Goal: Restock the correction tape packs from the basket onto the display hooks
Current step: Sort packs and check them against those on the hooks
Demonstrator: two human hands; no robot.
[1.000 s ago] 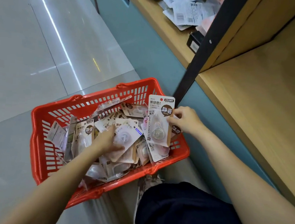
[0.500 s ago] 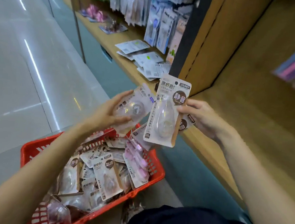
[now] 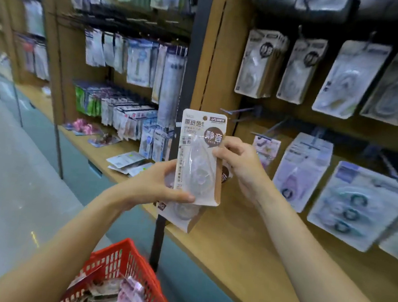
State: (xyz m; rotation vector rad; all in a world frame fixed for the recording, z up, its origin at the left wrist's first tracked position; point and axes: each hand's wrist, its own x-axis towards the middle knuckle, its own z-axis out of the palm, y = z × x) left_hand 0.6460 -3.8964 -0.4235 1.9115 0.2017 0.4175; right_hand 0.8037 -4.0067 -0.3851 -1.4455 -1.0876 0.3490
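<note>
Both hands meet in front of the chest around a small stack of flat blister packs. The left hand (image 3: 156, 185) curls its fingers behind the stack with the thumb laid across the lower front edge, gripping the front beige card-backed correction tape pack with a clear moulded plastic bubble (image 3: 201, 158), which stands upright. The right hand (image 3: 240, 164) pinches the same pack at its right edge, fingertips (image 3: 218, 153) bent over the bubble just under a dark brown round label. Behind and below the front pack, a second similar beige pack (image 3: 182, 215) sticks out tilted from under the left hand, and the corner of another shows beside the right palm; which hand carries these I cannot tell. Just beyond the right hand, thin bare metal display hooks (image 3: 238, 111) jut from a wooden back panel (image 3: 225, 56), and above them hang rows of like beige card packs (image 3: 259, 64), blurred. Under the hands runs a smooth light wooden shelf ledge (image 3: 244, 251). Below the left forearm sits the red plastic slotted basket (image 3: 123, 257), with more glossy packs (image 3: 132, 299) heaped inside. Left of the left hand hang other stationery packets (image 3: 138, 61), too blurred to read.
</note>
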